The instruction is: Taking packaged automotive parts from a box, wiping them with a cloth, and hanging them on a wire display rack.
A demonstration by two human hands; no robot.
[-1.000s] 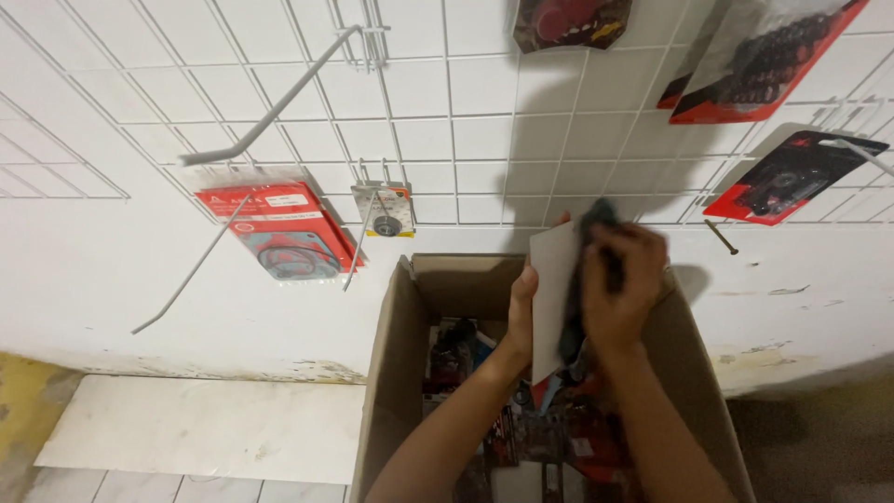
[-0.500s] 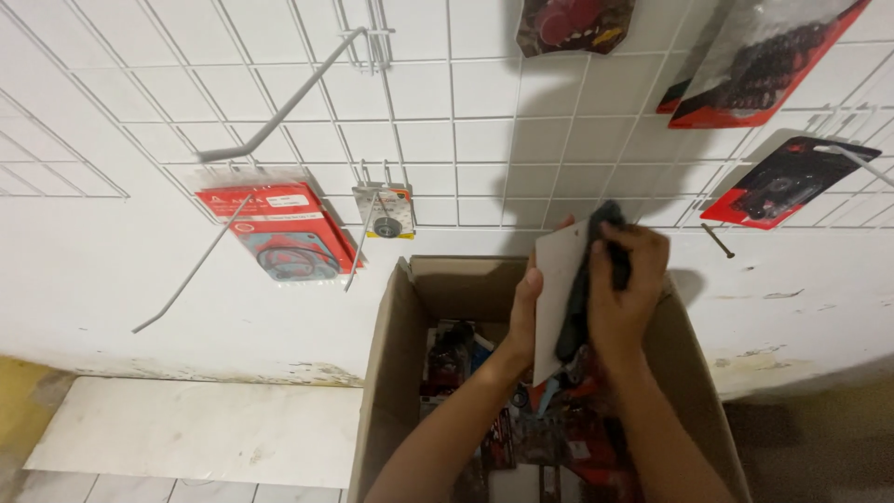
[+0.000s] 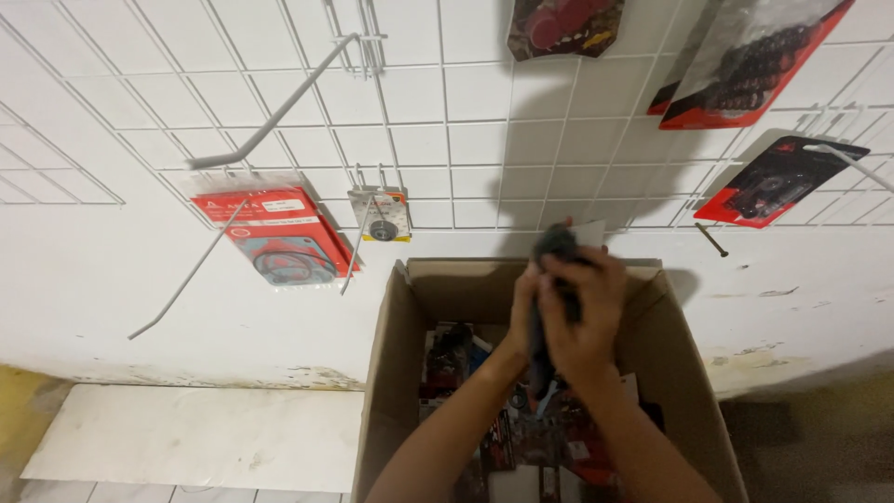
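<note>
A red flat package (image 3: pixel 277 237) hangs at nine o'clock, a small clear one (image 3: pixel 380 215) beside it. Dark-and-red packs hang at twelve (image 3: pixel 563 23), one (image 3: pixel 745 65) and two o'clock (image 3: pixel 773 182). Red-and-black packets (image 3: pixel 549 438) fill the brown carton (image 3: pixel 391 373) at six.

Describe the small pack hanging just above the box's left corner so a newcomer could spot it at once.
Start at the white wire grid on the wall, then drop to the open cardboard box below it. Just above the box's back-left corner hangs a small pack with a dark ring inside. It is far smaller than the red flat pack on its left, and pale rather than red.
</note>
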